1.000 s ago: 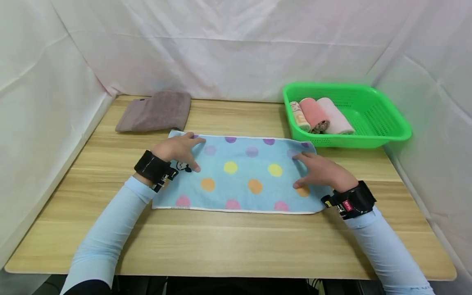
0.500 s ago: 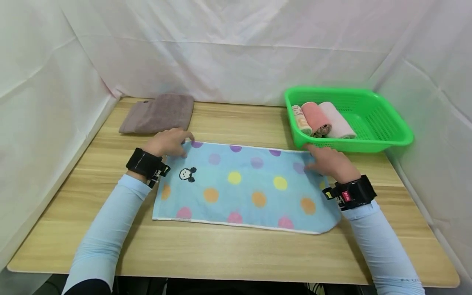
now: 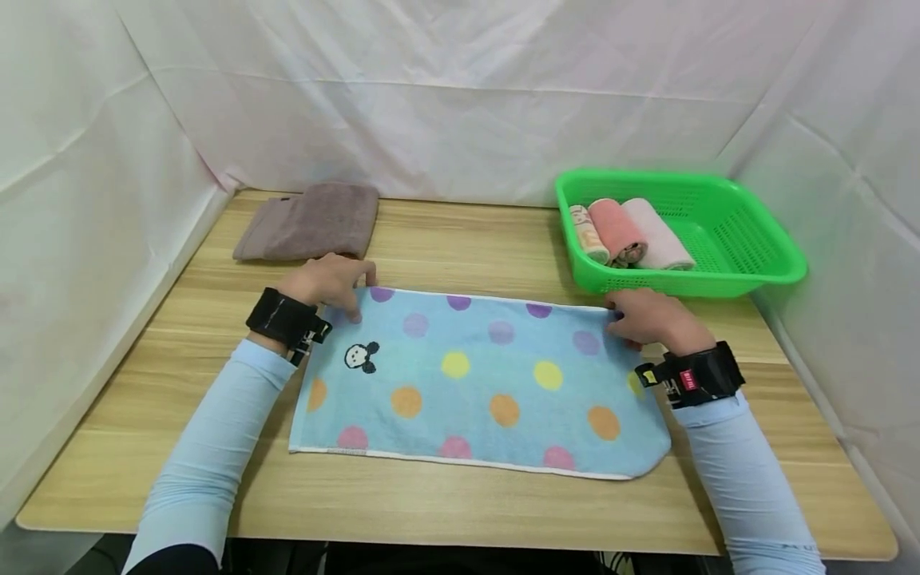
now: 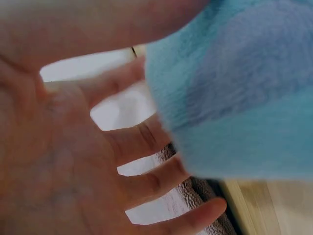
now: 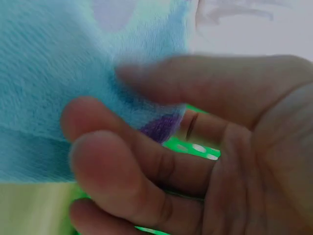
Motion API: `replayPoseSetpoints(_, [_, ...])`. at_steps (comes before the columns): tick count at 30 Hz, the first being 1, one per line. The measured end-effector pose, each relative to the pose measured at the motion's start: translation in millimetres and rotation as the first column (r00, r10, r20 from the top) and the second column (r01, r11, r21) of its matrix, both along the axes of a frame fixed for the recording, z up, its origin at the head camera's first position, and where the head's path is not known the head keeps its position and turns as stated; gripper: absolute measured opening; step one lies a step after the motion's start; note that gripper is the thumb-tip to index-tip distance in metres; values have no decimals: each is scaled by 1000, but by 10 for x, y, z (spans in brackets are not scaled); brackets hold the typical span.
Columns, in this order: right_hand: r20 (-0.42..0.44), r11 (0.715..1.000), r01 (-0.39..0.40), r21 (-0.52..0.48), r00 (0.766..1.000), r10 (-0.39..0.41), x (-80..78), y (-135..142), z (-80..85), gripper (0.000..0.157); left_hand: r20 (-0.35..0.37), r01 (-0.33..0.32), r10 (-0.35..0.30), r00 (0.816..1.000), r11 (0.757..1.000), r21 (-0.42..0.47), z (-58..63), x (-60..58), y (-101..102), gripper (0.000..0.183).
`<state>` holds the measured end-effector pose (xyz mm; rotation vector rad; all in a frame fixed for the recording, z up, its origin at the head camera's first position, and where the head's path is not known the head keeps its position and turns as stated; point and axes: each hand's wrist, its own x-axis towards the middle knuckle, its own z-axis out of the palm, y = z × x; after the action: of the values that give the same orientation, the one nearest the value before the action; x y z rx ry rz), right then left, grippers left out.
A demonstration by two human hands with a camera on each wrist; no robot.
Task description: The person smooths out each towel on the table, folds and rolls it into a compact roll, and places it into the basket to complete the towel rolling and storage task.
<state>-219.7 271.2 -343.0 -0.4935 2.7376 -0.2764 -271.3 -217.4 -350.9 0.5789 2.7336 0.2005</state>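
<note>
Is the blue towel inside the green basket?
No, the blue towel is spread over the table, outside the green basket.

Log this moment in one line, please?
Left grip: pinches blue dotted towel, far left corner; right grip: pinches far right corner; folded gray towel: behind, left; green basket: rolled towels inside

1. Your left hand (image 4: 73, 142) ran past the left wrist view's edge; the blue towel (image 4: 239, 117) hid three of its fingertips.
2. Your right hand (image 5: 234, 161) had a blurred thumb (image 5: 156, 81).
3. The head view's bottom edge cut off both your sleeves (image 3: 212, 447).
</note>
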Motion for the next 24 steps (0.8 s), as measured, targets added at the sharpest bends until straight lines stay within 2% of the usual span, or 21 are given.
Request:
replayPoseSetpoints(3, [-9,999,-22,-44,1000,22,7,29,101,11,-20,57,-56,998,998,23,-5,-6,-6,37])
replayPoseSetpoints(7, [-31,995,-21,-101,999,18,11,78,289,11,-61,121,-116,991,989,90,34,-28,-38,30])
replayPoseSetpoints(10, [-113,995,-2,-103,993,-10,26,98,435,10,-133,134,-116,984,981,138,99,-46,-85,20])
replayPoseSetpoints(12, [-229,995,18,-102,973,-41,38,99,506,10,-236,132,-90,968,977,170,146,-58,-120,27])
replayPoseSetpoints(14, [-352,991,41,-126,932,-83,43,95,547,9,-378,125,-40,925,971,202,195,-64,-148,27])
replayPoseSetpoints(15, [-410,988,49,-146,906,-105,41,94,557,10,-451,121,-11,892,969,215,219,-65,-158,24])
replayPoseSetpoints(17, [-508,983,53,-174,850,-136,38,98,563,11,-578,116,46,815,964,240,258,-65,-176,18])
replayPoseSetpoints(18, [-538,981,53,-185,830,-146,38,105,565,12,-626,115,67,777,963,245,277,-60,-182,16])
replayPoseSetpoints(19, [-556,980,52,-193,817,-153,38,112,568,12,-658,112,80,749,963,245,294,-54,-186,14])
replayPoseSetpoints(20, [-565,979,49,-200,810,-156,39,125,571,13,-674,114,86,734,962,247,309,-47,-188,12])
replayPoseSetpoints(21, [-565,978,46,-201,811,-155,44,140,575,12,-677,116,84,731,963,245,323,-42,-190,12])
replayPoseSetpoints(22, [-557,980,43,-194,818,-146,50,156,581,11,-667,119,77,741,963,242,336,-33,-193,13])
replayPoseSetpoints(23, [-542,981,38,-188,829,-136,58,174,589,10,-648,125,59,759,964,234,346,-26,-196,15])
replayPoseSetpoints(24, [-522,985,30,-171,845,-117,65,192,597,9,-615,135,34,788,965,226,354,-22,-200,17])
